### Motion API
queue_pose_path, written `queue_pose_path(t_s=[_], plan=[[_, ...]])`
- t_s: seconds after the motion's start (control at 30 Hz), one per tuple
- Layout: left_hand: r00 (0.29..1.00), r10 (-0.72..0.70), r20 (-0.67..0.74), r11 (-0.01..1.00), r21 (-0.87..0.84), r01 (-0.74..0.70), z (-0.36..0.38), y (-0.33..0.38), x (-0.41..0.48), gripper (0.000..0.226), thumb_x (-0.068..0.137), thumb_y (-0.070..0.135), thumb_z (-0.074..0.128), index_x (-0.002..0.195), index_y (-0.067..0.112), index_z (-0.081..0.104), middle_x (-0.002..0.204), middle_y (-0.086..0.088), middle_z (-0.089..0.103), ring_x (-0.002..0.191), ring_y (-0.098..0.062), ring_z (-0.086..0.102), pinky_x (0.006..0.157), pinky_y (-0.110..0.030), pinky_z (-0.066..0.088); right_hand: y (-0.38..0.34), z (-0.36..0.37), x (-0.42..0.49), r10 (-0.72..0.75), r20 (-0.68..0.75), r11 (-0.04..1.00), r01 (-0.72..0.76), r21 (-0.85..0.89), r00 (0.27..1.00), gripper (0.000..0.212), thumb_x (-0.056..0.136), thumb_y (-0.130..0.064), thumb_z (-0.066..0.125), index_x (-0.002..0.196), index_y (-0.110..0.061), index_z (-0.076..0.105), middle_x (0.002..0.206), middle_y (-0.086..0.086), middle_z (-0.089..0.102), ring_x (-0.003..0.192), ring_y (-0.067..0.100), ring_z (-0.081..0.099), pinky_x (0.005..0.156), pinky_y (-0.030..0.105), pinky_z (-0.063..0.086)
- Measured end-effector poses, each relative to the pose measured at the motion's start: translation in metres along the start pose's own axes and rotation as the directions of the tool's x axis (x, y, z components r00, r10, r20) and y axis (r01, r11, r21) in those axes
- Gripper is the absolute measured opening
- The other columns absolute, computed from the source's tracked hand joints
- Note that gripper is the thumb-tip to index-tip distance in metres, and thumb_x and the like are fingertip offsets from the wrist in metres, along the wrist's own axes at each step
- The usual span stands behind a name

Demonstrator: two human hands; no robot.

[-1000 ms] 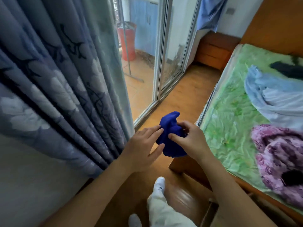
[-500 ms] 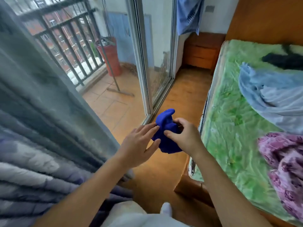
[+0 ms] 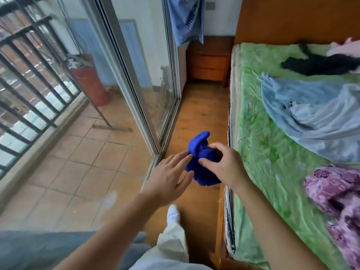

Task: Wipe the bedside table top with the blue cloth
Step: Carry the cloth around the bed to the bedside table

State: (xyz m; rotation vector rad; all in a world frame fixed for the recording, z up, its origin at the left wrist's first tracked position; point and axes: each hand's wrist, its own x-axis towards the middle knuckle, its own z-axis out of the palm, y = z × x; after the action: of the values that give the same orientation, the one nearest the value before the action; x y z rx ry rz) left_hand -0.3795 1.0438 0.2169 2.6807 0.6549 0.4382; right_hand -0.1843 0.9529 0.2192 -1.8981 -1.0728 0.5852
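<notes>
A bunched blue cloth [image 3: 200,158] hangs in the air over the wooden floor, in front of my chest. My right hand [image 3: 222,166] grips it, thumb and fingers curled round the bundle. My left hand [image 3: 169,178] has its fingers straight, their tips touching the cloth's left side. The wooden bedside table [image 3: 209,59] stands far ahead at the end of the aisle, beside the bed's headboard, with drawers facing me. Its top is partly hidden by a hanging blue garment.
A bed with a green sheet [image 3: 259,152] runs along the right, strewn with a pale blue cloth [image 3: 311,117], a purple blanket [image 3: 339,203] and a black garment [image 3: 319,65]. A glass sliding door [image 3: 148,75] lines the left; a narrow floor aisle [image 3: 202,117] leads ahead.
I have walked forward past the curtain, which has dropped out of view on the left. The bedside table has come nearer. Both hands keep the same pose on the cloth.
</notes>
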Motion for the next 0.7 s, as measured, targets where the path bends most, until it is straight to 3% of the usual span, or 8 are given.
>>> queue_pose_path(t_s=[0.13, 0.4, 0.53, 0.7], plan=[[0.998, 0.029, 0.063, 0.999, 0.018, -0.031, -0.01, -0.057, 0.067, 0.053, 0.102, 0.044, 0.041, 0.144, 0.013, 0.048, 0.147, -0.004, 0.051, 0.126, -0.023, 0.054, 0.102, -0.039, 0.046, -0.01, 0.015, 0.077, 0.064, -0.043, 0.998, -0.064, 0.004, 0.997, 0.028, 0.075, -0.036, 0.083, 0.098, -0.034, 0.068, 0.083, -0.021, 0.07, 0.082, -0.004, 0.063, 0.065, 0.011, 0.047], [0.972, 0.185, 0.148, 0.979, 0.063, -0.195, -0.035, -0.137, 0.2, 0.055, 0.101, 0.045, 0.043, 0.145, 0.012, 0.046, 0.148, -0.005, 0.05, 0.126, -0.025, 0.052, 0.101, -0.04, 0.045, -0.022, 0.015, 0.205, 0.151, -0.152, 0.988, -0.151, 0.011, 0.977, 0.028, 0.075, -0.035, 0.082, 0.099, -0.033, 0.068, 0.086, -0.018, 0.071, 0.082, 0.0, 0.065, 0.07, 0.019, 0.051], [0.953, 0.241, 0.184, 0.966, 0.048, -0.253, -0.03, -0.168, 0.257, 0.055, 0.101, 0.045, 0.042, 0.146, 0.012, 0.045, 0.15, -0.006, 0.048, 0.129, -0.025, 0.05, 0.102, -0.041, 0.044, -0.012, 0.007, 0.263, 0.18, -0.179, 0.984, -0.177, 0.028, 0.967, 0.028, 0.073, -0.035, 0.082, 0.097, -0.037, 0.067, 0.086, -0.025, 0.069, 0.083, -0.004, 0.064, 0.063, 0.008, 0.046], [0.941, 0.262, 0.212, 0.959, 0.052, -0.279, -0.004, -0.209, 0.339, 0.056, 0.101, 0.046, 0.041, 0.146, 0.012, 0.045, 0.149, -0.007, 0.049, 0.131, -0.025, 0.05, 0.102, -0.038, 0.044, 0.014, 0.002, 0.349, 0.207, -0.175, 0.978, -0.205, 0.025, 0.963, 0.03, 0.073, -0.039, 0.08, 0.099, -0.037, 0.066, 0.088, -0.029, 0.068, 0.084, -0.005, 0.064, 0.066, 0.009, 0.047]])
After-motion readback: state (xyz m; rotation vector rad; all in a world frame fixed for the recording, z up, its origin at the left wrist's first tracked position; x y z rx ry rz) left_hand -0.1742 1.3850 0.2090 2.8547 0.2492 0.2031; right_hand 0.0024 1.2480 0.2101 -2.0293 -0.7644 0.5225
